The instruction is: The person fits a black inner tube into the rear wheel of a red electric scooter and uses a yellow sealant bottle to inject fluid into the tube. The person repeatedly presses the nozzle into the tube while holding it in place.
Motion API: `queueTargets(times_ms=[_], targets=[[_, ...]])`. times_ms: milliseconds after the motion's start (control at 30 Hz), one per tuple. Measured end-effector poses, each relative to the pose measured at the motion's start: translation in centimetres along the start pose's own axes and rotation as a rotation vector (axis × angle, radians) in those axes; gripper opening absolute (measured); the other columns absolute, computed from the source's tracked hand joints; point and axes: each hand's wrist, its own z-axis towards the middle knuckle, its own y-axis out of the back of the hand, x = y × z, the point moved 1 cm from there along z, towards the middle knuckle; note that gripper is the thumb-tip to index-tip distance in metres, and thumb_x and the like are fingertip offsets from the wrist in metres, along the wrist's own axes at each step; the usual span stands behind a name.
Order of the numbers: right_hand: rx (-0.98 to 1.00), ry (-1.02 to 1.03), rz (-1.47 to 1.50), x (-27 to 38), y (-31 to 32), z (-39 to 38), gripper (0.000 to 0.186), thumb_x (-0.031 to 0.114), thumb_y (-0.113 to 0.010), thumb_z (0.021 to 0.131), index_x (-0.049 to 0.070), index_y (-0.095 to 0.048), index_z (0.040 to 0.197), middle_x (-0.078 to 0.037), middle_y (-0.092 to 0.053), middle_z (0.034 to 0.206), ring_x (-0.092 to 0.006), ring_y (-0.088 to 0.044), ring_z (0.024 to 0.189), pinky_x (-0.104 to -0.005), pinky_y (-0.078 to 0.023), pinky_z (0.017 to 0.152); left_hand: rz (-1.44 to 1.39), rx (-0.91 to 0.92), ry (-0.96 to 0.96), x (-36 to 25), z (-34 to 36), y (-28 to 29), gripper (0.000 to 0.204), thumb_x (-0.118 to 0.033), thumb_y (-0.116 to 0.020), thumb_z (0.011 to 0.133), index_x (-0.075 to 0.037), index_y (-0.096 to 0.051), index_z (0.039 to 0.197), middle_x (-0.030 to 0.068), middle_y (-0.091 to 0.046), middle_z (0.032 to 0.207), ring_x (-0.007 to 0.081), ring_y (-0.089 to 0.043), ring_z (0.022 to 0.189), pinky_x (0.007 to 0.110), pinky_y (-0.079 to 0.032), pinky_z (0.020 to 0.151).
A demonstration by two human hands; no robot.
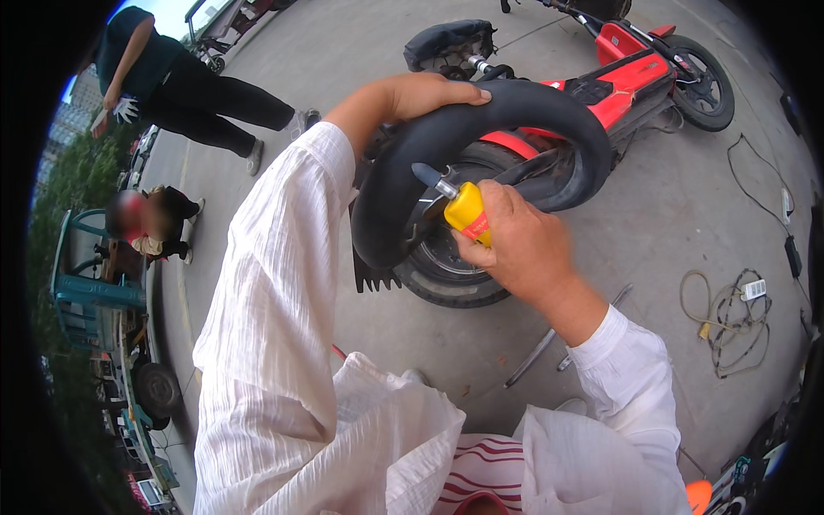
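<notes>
A fat black inner tube (pixel 384 202) is held up in front of me, bent in a loop. My left hand (pixel 429 96) grips its upper edge, thumb lying along the rubber. In my right hand (pixel 525 245) is a yellow handheld grinder (pixel 468 213) with a pointed grey grinding bit (pixel 426 175). The bit points up and left, within the tube's loop as I see it; whether it touches the rubber I cannot tell. Behind the tube, a red electric scooter (pixel 635 81) lies on its side, its near wheel (pixel 463 294) partly hidden by the tube and my hand.
Metal bars (pixel 532 358) lie on the concrete below my right wrist. Tangled cable (pixel 717 322) with a white tag spreads at the right. One person (pixel 202 86) stands at upper left; another person (pixel 172 215) is lower, near a teal cargo vehicle (pixel 99 292).
</notes>
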Motion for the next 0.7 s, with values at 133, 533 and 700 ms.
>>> queueTargets(times_ms=[133,533,700], targets=[[-0.01,0.004,-0.012,-0.4,-0.3,-0.2,0.051,0.034,-0.082,0.083,0.002,-0.054,0.113,-0.014,-0.068,0.091,-0.0328,-0.074,0.077,-0.0418,-0.06,0.062,0.004,-0.01,-0.008,-0.1,0.3,-0.3,0.085,-0.073,-0.066,0.082,0.003,-0.074,0.121,0.0177,-0.076,0.107,0.0269,-0.075,0.088,0.035,-0.058,0.081],[0.016,0.014,-0.022,0.1,0.0,-0.2,0.05,0.033,-0.083,0.082,0.004,-0.055,0.112,-0.012,-0.067,0.093,-0.0305,-0.073,0.077,-0.0395,-0.06,0.062,-0.01,0.002,0.012,0.2,-0.1,-0.3,0.084,-0.071,-0.067,0.083,0.002,-0.072,0.124,0.0165,-0.077,0.106,0.0256,-0.076,0.085,0.034,-0.059,0.078],[0.039,-0.016,-0.024,-0.4,-0.1,-0.1,0.051,0.033,-0.082,0.083,0.003,-0.054,0.113,-0.014,-0.068,0.094,-0.0312,-0.074,0.079,-0.0405,-0.06,0.063,-0.034,0.018,0.03,-0.4,-0.8,-0.3,0.08,-0.069,-0.066,0.086,0.002,-0.072,0.124,0.0167,-0.077,0.106,0.0243,-0.076,0.085,0.033,-0.06,0.078]])
